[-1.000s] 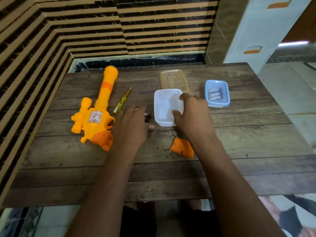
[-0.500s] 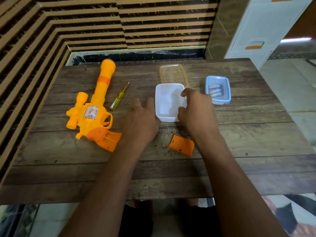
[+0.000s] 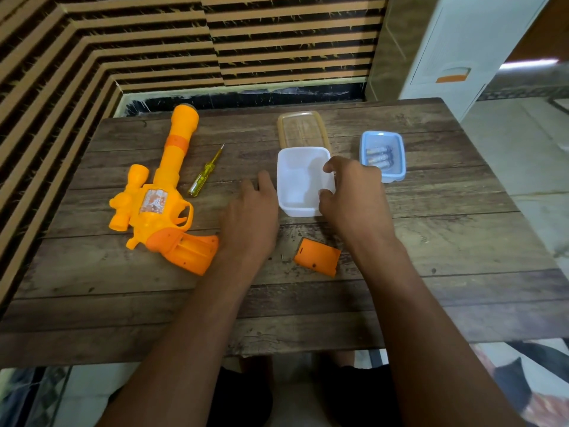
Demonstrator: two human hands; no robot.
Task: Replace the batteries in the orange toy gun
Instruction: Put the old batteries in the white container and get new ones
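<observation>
steady the white tub (image 3: 297, 180) by its right rim, pinched in the right hand (image 3: 354, 195); left hand (image 3: 251, 217) flat, released, just left; orange toy gun (image 3: 160, 201) farther left, grip bay open.

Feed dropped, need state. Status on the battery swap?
Left hand rests on table beside white tub. Right hand grips its right rim. Toy gun untouched, compartment open, cover off. Batteries sit in blue tub.

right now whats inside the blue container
Three batteries lie side by side in the blue container. The floor beneath them is covered, and its near-left corner hides behind the right hand.
</observation>
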